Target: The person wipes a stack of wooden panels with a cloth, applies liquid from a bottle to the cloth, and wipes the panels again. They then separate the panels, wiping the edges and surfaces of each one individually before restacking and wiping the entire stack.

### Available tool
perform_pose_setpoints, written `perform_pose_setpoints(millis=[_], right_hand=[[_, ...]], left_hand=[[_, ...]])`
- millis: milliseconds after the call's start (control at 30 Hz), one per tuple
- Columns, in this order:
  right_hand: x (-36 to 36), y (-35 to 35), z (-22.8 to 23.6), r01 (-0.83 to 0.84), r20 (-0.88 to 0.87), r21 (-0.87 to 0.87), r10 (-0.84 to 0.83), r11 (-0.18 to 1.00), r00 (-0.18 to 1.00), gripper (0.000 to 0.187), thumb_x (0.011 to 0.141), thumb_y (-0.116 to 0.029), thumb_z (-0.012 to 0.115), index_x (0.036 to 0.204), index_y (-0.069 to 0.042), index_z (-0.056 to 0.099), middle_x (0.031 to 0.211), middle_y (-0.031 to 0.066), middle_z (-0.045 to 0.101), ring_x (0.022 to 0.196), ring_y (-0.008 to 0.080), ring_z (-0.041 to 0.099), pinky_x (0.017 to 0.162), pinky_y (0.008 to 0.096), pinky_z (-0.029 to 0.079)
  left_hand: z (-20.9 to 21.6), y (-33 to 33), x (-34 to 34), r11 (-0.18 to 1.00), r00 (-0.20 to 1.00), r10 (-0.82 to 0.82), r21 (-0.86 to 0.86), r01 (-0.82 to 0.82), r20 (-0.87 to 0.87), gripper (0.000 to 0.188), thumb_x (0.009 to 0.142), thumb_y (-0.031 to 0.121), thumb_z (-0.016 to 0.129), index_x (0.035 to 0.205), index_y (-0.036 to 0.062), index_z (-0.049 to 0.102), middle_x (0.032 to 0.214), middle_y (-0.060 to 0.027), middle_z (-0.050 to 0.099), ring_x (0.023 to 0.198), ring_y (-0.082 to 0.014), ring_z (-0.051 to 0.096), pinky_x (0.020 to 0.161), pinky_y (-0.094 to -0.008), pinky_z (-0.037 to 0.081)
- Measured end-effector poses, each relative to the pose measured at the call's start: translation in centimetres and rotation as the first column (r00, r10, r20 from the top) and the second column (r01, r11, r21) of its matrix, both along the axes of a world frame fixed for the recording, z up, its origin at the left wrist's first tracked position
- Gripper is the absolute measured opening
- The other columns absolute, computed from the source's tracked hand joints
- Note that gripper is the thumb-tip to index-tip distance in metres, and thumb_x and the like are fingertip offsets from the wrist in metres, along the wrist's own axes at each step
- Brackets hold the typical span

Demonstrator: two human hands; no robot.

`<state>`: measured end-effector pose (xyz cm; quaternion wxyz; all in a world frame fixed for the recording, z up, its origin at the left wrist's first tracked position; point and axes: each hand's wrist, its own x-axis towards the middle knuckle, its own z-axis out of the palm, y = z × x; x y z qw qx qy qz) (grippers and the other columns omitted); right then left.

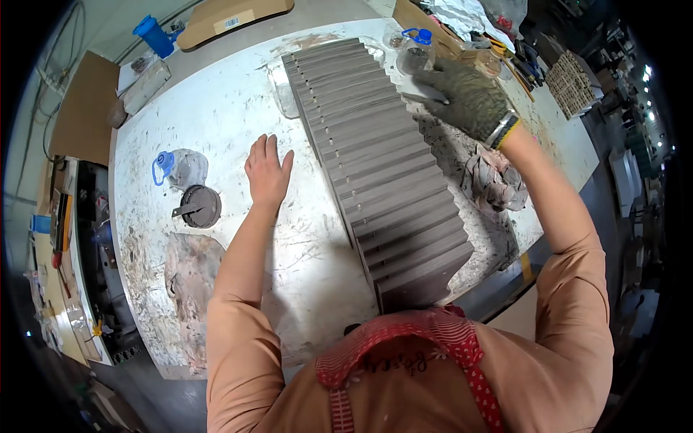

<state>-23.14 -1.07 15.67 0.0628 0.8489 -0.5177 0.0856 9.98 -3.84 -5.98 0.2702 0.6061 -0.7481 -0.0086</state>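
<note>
A grey slatted panel (375,159) with wood-like grain and a ridged, wavy right edge lies lengthwise on the white work table (303,252). My bare left hand (268,172) rests flat on the table to the left of the panel, fingers extended and holding nothing. On my right hand (469,101) is a dark, stained glove. It hovers by the panel's far right edge, next to a clear bottle with a blue cap (417,50). Its fingers and thumb look stretched apart, with a pale grey patch between them that I cannot make out.
Left of my arm are a clear jug with a blue handle (180,168), a dark round tin with a flat tool (200,206) and a stained cloth (189,281). A crumpled rag (494,180) lies right of the panel. A wicker basket (572,83) stands farther right.
</note>
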Motion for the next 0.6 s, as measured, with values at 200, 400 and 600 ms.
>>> perform_pose_setpoints(millis=[200, 400, 600], right_hand=[[8.8, -1.2, 0.2, -0.212, 0.133, -0.200, 0.241, 0.957, 0.961, 0.033, 0.090, -0.035, 0.052, 0.106, -0.009, 0.064, 0.094, 0.0144, 0.062, 0.089, 0.0292, 0.058, 0.082, 0.0405, 0.048], [4.6, -2.7, 0.4, -0.016, -0.046, 0.024, 0.017, 1.000, 0.999, 0.028, 0.089, -0.035, 0.054, 0.098, -0.010, 0.063, 0.094, 0.0124, 0.058, 0.088, 0.0268, 0.057, 0.079, 0.0395, 0.048], [9.2, -2.8, 0.6, -0.140, 0.051, -0.008, 0.141, 0.990, 0.989, 0.041, 0.089, -0.044, 0.057, 0.117, -0.014, 0.061, 0.104, 0.0121, 0.058, 0.099, 0.0270, 0.058, 0.082, 0.0405, 0.049]], left_hand=[[-0.3, 0.0, -0.1, 1.000, 1.000, 0.021, 0.001, -0.021, 0.019, 0.052, 0.087, 0.033, 0.060, 0.128, 0.0038, 0.048, 0.134, -0.0149, 0.045, 0.126, -0.0308, 0.041, 0.102, -0.0464, 0.033], [-0.2, 0.1, 0.6, 0.999, 0.998, 0.028, 0.018, -0.027, -0.060, 0.053, 0.087, 0.033, 0.059, 0.129, 0.0029, 0.048, 0.136, -0.0150, 0.044, 0.127, -0.0309, 0.039, 0.103, -0.0462, 0.032], [0.1, -0.1, -0.3, 0.998, 0.999, 0.034, 0.046, -0.036, 0.040, 0.054, 0.089, 0.034, 0.058, 0.131, 0.0029, 0.046, 0.137, -0.0150, 0.043, 0.130, -0.0306, 0.036, 0.106, -0.0456, 0.028]])
